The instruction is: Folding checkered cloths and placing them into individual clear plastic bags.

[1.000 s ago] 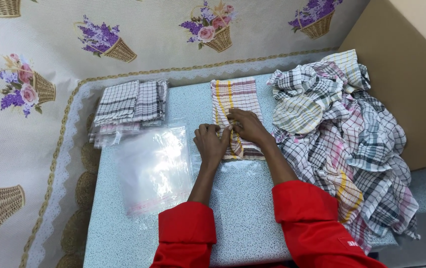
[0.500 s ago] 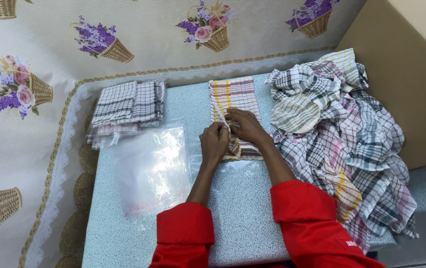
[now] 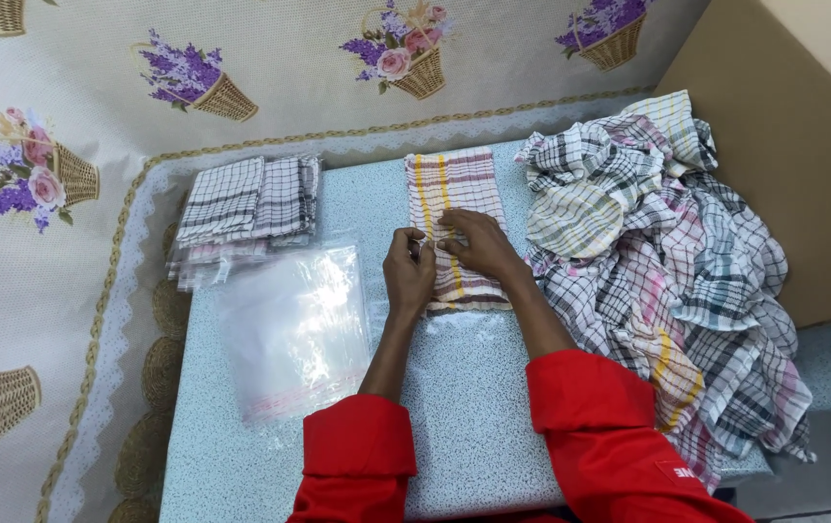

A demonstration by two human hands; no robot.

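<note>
Hands meet on a folded striped cloth (image 3: 456,228) lying flat on the speckled blue-grey worktop (image 3: 464,407). Left hand (image 3: 408,276) sits at the cloth's left edge, fingers curled in, tips seem to nip the fabric edge; exact pinch hard to make out. Right hand (image 3: 478,244) lies palm-down across the cloth's middle, fingers pressed together and pointing left, tips touching or just beside the left hand's. Cloth is a narrow rectangle with yellow and dark red stripes, long side running away from the person, near end just past the wrists. Both arms in red sleeves (image 3: 609,436), pushed up to the forearm. Just left of the left hand: clear plastic bag (image 3: 294,329), flat on the worktop, reddish strip along its near edge. Beyond the bag, far-left corner: stack of folded checked cloths (image 3: 241,205), some of them look bagged already. Right of the striped cloth, touching its edge: big loose heap of checked cloths (image 3: 658,261), spilling toward the worktop's near right edge. Flower-basket patterned sheet (image 3: 95,116) covers the wall behind and to the left.
</note>
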